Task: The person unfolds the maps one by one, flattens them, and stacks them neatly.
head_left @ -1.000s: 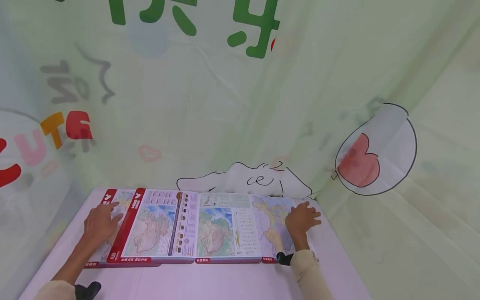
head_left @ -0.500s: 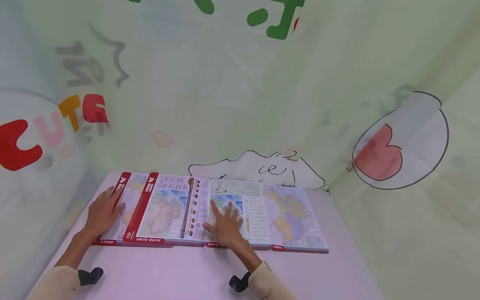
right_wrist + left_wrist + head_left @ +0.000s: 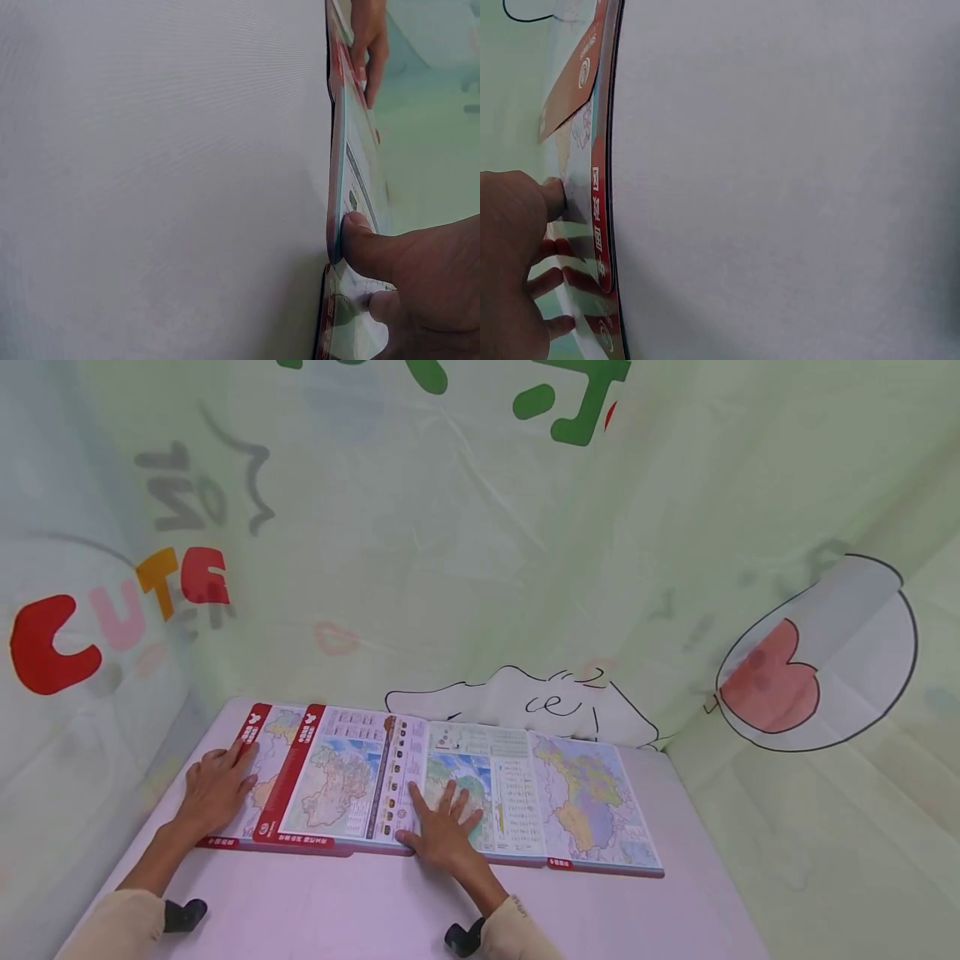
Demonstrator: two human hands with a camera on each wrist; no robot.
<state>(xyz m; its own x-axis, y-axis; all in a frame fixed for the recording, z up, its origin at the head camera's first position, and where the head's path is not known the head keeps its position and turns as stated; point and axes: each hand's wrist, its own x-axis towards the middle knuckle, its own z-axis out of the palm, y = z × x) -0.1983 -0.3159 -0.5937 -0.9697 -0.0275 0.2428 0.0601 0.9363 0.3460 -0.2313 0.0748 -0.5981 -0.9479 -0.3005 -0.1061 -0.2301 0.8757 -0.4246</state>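
A wide folding map with several printed panels lies spread across the table, a red strip along its left edge. Its left part overlaps a second map, which also has a red edge. My left hand rests on the second map's left edge, index finger stretched along the red strip. My right hand, fingers spread, presses flat on a middle panel near the fold. In the right wrist view the right thumb lies at the near edge of a panel. Part of the green map print is hidden beneath this hand.
The pale pink table extends in front of the maps. Behind and at both sides hangs a pale green curtain with printed letters and drawings. A dark strap end juts from the left sleeve, another from the right.
My right hand has moved left from the rightmost panel to a middle panel and lies spread there. My left hand stays on the left map, its fingers shifting slightly. The head view has tilted.
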